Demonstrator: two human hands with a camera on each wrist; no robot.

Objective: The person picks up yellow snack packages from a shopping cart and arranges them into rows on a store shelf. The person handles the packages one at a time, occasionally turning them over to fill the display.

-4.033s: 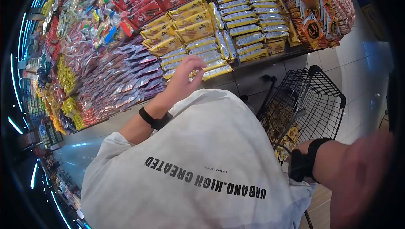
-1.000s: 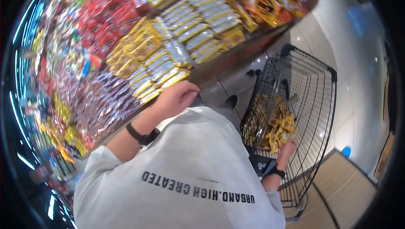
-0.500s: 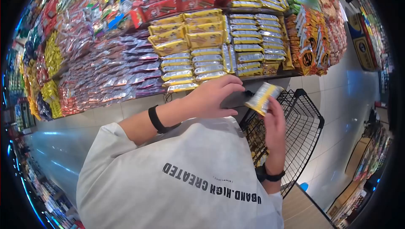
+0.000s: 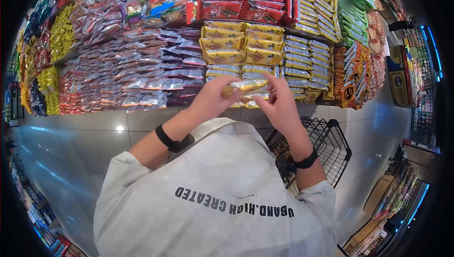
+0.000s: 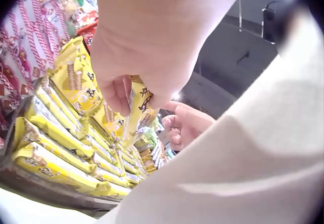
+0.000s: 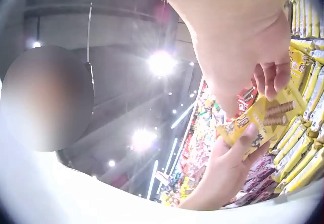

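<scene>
A yellow wafer packet (image 4: 248, 85) is held between both hands just over the near edge of the display. My left hand (image 4: 213, 100) grips its left end; in the right wrist view, the left thumb presses on the printed face of the packet (image 6: 263, 120). At the other end, my right hand (image 4: 283, 105) pinches the packet, its fingers curled near the top edge. In the left wrist view, the left hand (image 5: 147, 46) covers part of the packet (image 5: 137, 105), and the right hand (image 5: 186, 125) shows beyond it.
Rows of yellow packets (image 4: 265, 44) lie on the display beyond the hands, with red packets (image 4: 222, 8) behind and purple ones (image 4: 142, 67) to the left. Orange packets (image 4: 352, 75) sit at the right. A black wire cart (image 4: 333, 148) stands beside the right forearm.
The packet has moved left from above the cart in the right hand, and the left hand has taken hold of its other end. The view has shifted towards the display.
</scene>
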